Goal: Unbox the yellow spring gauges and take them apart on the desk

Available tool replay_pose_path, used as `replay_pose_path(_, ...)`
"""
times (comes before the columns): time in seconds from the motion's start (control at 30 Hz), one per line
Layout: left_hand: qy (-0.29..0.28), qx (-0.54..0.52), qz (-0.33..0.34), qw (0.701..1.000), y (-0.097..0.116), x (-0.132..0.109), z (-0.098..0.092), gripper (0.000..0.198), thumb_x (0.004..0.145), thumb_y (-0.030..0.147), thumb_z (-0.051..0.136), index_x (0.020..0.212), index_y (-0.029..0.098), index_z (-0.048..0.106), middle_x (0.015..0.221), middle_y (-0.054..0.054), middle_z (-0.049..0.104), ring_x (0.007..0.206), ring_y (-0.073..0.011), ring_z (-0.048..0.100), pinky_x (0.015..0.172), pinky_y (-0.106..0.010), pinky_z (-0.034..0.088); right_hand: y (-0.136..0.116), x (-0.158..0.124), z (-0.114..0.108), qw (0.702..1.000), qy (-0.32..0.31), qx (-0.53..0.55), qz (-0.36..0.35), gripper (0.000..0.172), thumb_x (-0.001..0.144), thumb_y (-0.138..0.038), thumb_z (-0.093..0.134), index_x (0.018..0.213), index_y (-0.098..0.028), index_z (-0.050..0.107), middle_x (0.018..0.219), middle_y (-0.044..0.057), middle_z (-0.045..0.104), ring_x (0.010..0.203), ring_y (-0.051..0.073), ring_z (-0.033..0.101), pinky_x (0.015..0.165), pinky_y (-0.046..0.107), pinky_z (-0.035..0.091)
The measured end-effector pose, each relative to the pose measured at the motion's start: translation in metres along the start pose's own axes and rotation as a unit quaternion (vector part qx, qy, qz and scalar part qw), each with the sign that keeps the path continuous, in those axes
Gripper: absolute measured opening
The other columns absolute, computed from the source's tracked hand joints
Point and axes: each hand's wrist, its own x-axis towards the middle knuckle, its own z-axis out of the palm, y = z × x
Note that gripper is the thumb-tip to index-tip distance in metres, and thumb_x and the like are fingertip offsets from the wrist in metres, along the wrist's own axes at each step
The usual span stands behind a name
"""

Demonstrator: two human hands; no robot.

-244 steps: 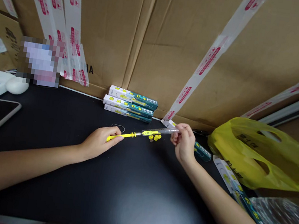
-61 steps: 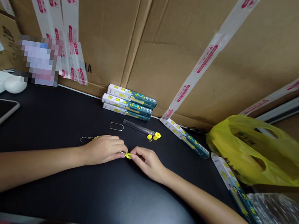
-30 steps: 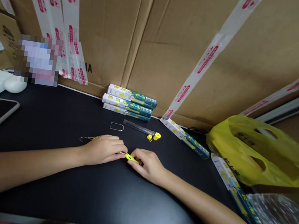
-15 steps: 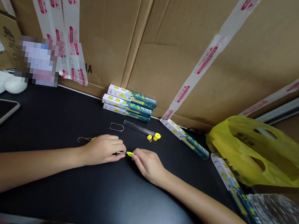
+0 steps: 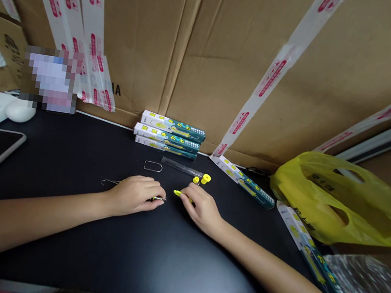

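apparently for fine control, both hands pinch small parts near the middle of the black surface (image 5: pixel 120 257). the left hand (image 5: pixel 135 195) has fingers clamped on a slim piece with a metal tip (image 5: pixel 159 198), seemingly gripped to leave that tip bare; a wire hook (image 5: pixel 111 182), perhaps of the same piece, juts toward the left edge. just apart, the right hand (image 5: pixel 204 207) has thumb and fingers together on a yellow piece (image 5: pixel 176 193). the clear tube (image 5: pixel 181 166) lies nearer the back edge, probably for easy reach. both hands are knuckles-up, forearms slanting from the front corners.
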Motion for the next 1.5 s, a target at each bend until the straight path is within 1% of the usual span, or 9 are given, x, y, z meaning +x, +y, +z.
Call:
replay_pose_path(0.17, 0.004, 0.006, 0.004, 1.0, -0.001, -0.001, 0.0, 0.021, 0.096, 0.03, 0.042, 0.096, 0.019, 0.059, 0.084, 0.001, 0.063, 0.076, -0.0122, 0.058, 0.074, -0.022, 0.041, 0.005, 0.001, 0.002, 0.985, 0.027, -0.165, -0.052, 0.02, 0.093, -0.028, 0.046, 0.081, -0.019, 0.059, 0.081, 0.005, 0.056, 0.075, 0.016, 0.052, 0.067, 0.026, 0.038)
replay_pose_path(0.3, 0.01, 0.008, -0.002, 1.0, -0.001, -0.002, 0.001, 0.021, 0.096, 0.031, 0.042, 0.097, 0.02, 0.06, 0.085, 0.001, 0.064, 0.077, -0.0117, 0.06, 0.073, -0.021, 0.042, 0.013, 0.0, -0.002, 0.961, 0.038, -0.27, -0.038, 0.022, 0.09, -0.029, 0.049, 0.072, -0.018, 0.056, 0.074, 0.005, 0.056, 0.069, 0.017, 0.05, 0.063, 0.028, 0.034)
replay_pose_path(0.5, 0.004, 0.007, -0.014, 1.0, 0.0, -0.003, 0.001, 0.021, 0.095, 0.032, 0.042, 0.098, 0.021, 0.06, 0.086, 0.002, 0.065, 0.074, -0.0105, 0.063, 0.069, -0.02, 0.043, 0.022, 0.002, -0.005, 0.95, 0.036, -0.308, -0.028, 0.021, 0.089, -0.03, 0.051, 0.074, -0.017, 0.055, 0.075, 0.005, 0.059, 0.07, 0.018, 0.051, 0.062, 0.029, 0.031)
replay_pose_path(0.83, -0.01, -0.004, -0.018, 1.0, 0.0, -0.002, 0.002, 0.02, 0.095, 0.032, 0.042, 0.098, 0.021, 0.059, 0.087, 0.002, 0.064, 0.077, -0.0113, 0.063, 0.07, -0.021, 0.044, 0.034, 0.008, -0.005, 0.961, 0.093, -0.261, -0.004, 0.024, 0.089, -0.037, 0.052, 0.073, -0.018, 0.051, 0.074, 0.005, 0.054, 0.071, 0.019, 0.046, 0.063, 0.029, 0.031)
replay_pose_path(0.97, -0.006, -0.021, -0.039, 0.999, 0.002, -0.002, 0.0, 0.017, 0.092, 0.025, 0.044, 0.104, 0.021, 0.055, 0.089, 0.001, 0.064, 0.081, -0.0133, 0.062, 0.075, -0.024, 0.046, 0.029, 0.007, -0.004, 0.966, 0.107, -0.232, -0.037, 0.02, 0.09, -0.031, 0.049, 0.076, -0.018, 0.054, 0.076, 0.006, 0.055, 0.072, 0.019, 0.047, 0.063, 0.031, 0.033)
replay_pose_path(1.1, -0.005, -0.032, -0.057, 0.998, 0.002, -0.003, 0.001, 0.034, 0.082, 0.015, 0.046, 0.115, 0.019, 0.047, 0.098, -0.003, 0.063, 0.089, -0.0167, 0.062, 0.079, -0.027, 0.047, 0.015, 0.003, -0.003, 0.984, 0.087, -0.132, -0.082, 0.016, 0.091, -0.03, 0.048, 0.089, -0.017, 0.056, 0.083, 0.006, 0.059, 0.078, 0.019, 0.051, 0.07, 0.032, 0.038)
replay_pose_path(1.2, -0.009, -0.023, -0.039, 0.999, 0.001, -0.004, 0.004, 0.036, 0.084, 0.016, 0.045, 0.119, 0.018, 0.043, 0.099, -0.005, 0.063, 0.088, -0.0177, 0.062, 0.077, -0.028, 0.048, 0.003, 0.0, -0.001, 0.989, 0.048, -0.078, -0.12, 0.024, 0.091, -0.036, 0.05, 0.104, -0.017, 0.054, 0.09, 0.007, 0.061, 0.082, 0.02, 0.052, 0.073, 0.033, 0.04)
replay_pose_path(1.3, -0.01, -0.005, 0.003, 1.0, 0.0, -0.004, 0.007, 0.031, 0.09, 0.019, 0.043, 0.121, 0.019, 0.041, 0.093, -0.004, 0.062, 0.084, -0.0177, 0.062, 0.076, -0.029, 0.048, -0.006, -0.001, 0.002, 0.987, 0.025, -0.058, -0.145, 0.032, 0.089, -0.043, 0.052, 0.108, -0.017, 0.053, 0.089, 0.007, 0.06, 0.08, 0.02, 0.051, 0.072, 0.033, 0.041)
replay_pose_path(1.5, -0.021, 0.002, 0.054, 0.998, -0.001, -0.005, 0.008, 0.031, 0.093, 0.02, 0.043, 0.123, 0.019, 0.04, 0.094, -0.004, 0.062, 0.083, -0.0165, 0.06, 0.076, -0.028, 0.045, -0.007, -0.002, 0.009, 0.986, 0.028, -0.054, -0.158, 0.019, 0.091, -0.037, 0.05, 0.094, -0.019, 0.055, 0.081, 0.005, 0.059, 0.075, 0.018, 0.049, 0.07, 0.031, 0.04)
